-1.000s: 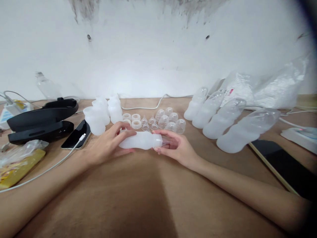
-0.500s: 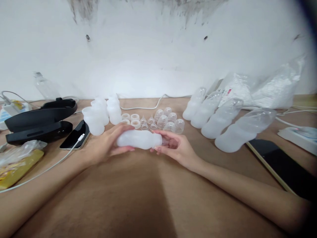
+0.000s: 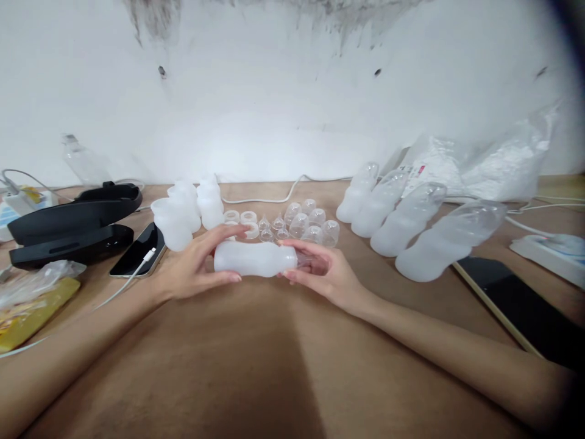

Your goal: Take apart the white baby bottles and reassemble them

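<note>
A frosted white baby bottle (image 3: pixel 249 258) lies sideways between my two hands above the table. My left hand (image 3: pixel 198 262) is around its base, thumb on the near side and fingers along the far side. My right hand (image 3: pixel 331 268) grips the neck end, where a collar and a clear nipple (image 3: pixel 302 261) show partly behind the fingers. Just beyond are several white rings (image 3: pixel 248 216), several clear nipples (image 3: pixel 278 221) and several clear domed caps (image 3: pixel 315 233).
Frosted bottles without caps (image 3: pixel 173 225) stand at left; several capped bottles (image 3: pixel 429 253) stand at right. Around them are a black case (image 3: pixel 73 213), a phone with a cable (image 3: pixel 137 251), a yellow packet (image 3: pixel 41 311), a dark tablet-like device (image 3: pixel 516 305), a power strip (image 3: pixel 548 253) and plastic bags (image 3: pixel 503 164).
My left hand's grip on the bottle's base has loosened a little, the fingers lifting and more of the base showing. The right hand stays at the neck.
</note>
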Demonstrator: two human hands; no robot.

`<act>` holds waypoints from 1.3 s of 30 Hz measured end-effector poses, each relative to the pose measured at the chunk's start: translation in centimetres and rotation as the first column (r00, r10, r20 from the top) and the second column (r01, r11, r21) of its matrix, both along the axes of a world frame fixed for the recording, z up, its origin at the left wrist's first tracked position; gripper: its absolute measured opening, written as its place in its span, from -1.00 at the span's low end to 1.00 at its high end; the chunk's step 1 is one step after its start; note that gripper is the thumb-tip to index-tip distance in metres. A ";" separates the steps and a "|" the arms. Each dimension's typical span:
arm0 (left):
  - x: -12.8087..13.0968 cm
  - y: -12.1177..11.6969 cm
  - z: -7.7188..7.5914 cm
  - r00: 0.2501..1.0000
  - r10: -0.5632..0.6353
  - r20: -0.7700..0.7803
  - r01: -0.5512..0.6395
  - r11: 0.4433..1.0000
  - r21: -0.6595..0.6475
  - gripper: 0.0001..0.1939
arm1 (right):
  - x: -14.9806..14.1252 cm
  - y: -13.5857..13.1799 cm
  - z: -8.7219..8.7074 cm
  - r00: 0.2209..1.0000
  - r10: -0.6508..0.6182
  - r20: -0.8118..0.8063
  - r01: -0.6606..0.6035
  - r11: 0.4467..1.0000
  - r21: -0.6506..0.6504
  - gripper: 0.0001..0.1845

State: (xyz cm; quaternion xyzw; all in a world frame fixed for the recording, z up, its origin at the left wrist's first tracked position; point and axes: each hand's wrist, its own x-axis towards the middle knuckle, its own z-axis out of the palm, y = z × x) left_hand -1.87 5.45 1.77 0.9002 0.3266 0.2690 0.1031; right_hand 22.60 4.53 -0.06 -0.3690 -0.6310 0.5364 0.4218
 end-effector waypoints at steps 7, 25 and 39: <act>0.2 -0.4 -0.8 0.988 0.113 -0.110 -0.109 0.993 0.036 -0.48 | 0.3 -0.3 0.3 0.998 -0.019 0.060 0.013 0.995 0.102 -0.54; -0.2 -0.3 -0.9 0.958 0.242 0.153 -0.282 0.889 0.362 -0.58 | 2.8 1.6 4.2 0.754 -0.437 0.491 0.068 0.795 0.603 -0.77; -0.5 -0.4 -2.3 0.769 0.540 0.343 -0.398 0.823 -0.405 -0.57 | 3.3 3.5 1.9 0.844 -0.287 0.454 0.104 0.916 0.387 -0.66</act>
